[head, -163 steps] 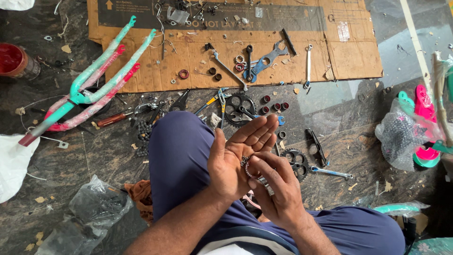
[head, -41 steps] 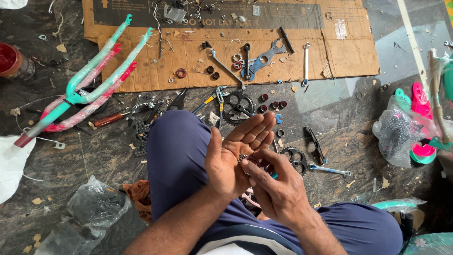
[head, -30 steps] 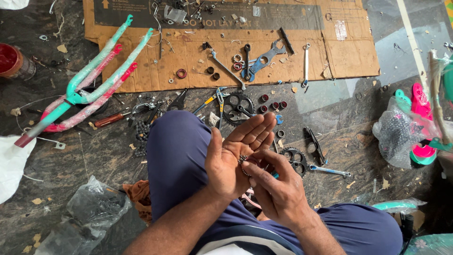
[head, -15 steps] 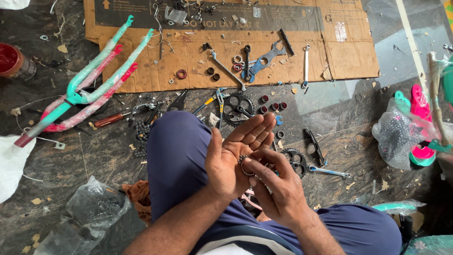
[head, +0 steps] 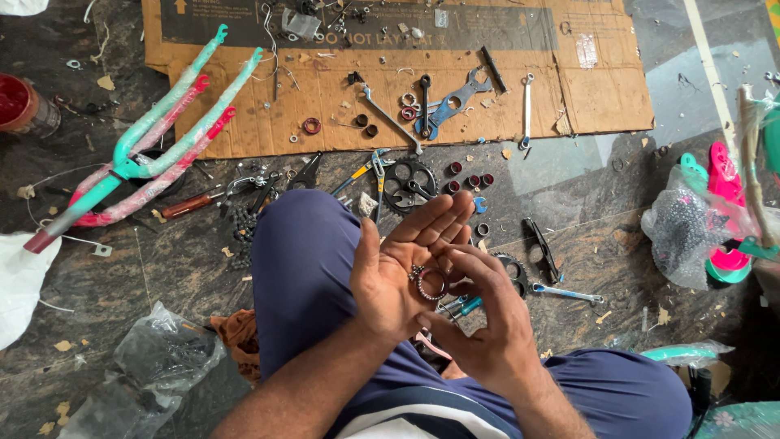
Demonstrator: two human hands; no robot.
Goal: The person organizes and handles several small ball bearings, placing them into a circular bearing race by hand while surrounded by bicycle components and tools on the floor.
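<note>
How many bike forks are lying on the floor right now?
2, both at the left: a teal fork and a pink fork crossed under it, their tips resting on the cardboard. More may lie out of view.

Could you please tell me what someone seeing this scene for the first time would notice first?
At the centre, the left hand lies palm up over a blue-trousered knee, cupping a small bearing ring that the right hand touches with its fingertips. To the upper left lies a teal and pink bicycle fork, partly on a cardboard sheet. Wrenches, small rings and a black chainring are scattered beyond the hands.
</note>
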